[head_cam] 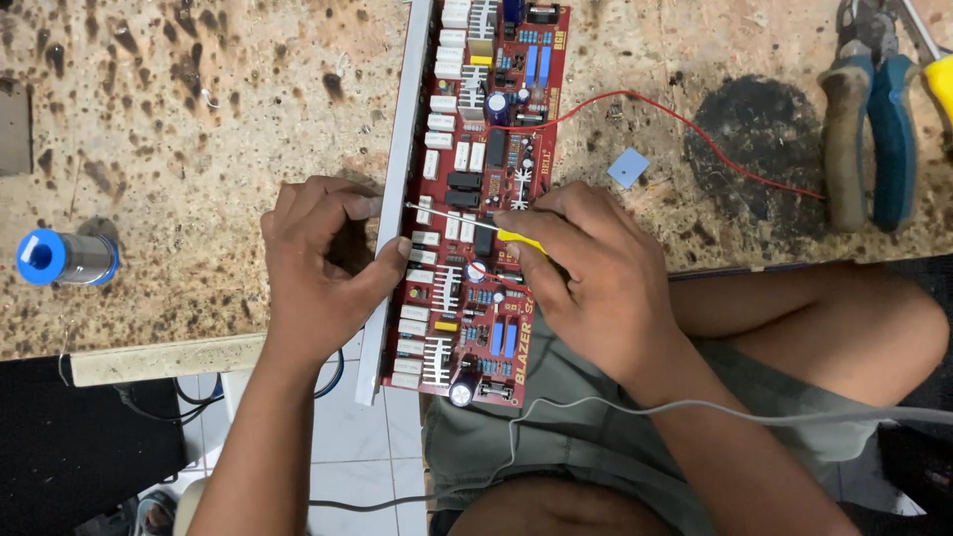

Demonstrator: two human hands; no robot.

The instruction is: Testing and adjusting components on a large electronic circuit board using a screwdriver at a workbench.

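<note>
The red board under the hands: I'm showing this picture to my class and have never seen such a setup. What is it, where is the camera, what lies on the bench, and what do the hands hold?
The camera sits on the person's head and looks down at their own two hands. The red circuit board, crowded with small parts, is fixed to a pale metal strip and rests on a scorched, speckled workbench, hanging partly over its edge.

The left hand steadies the strip's edge. The right hand grips a yellow-handled screwdriver, its thin shaft lying across the board.

Also on the bench: a blue-capped spool, blue-handled pliers, a small blue square pad and a thin red wire running from the board.
</note>
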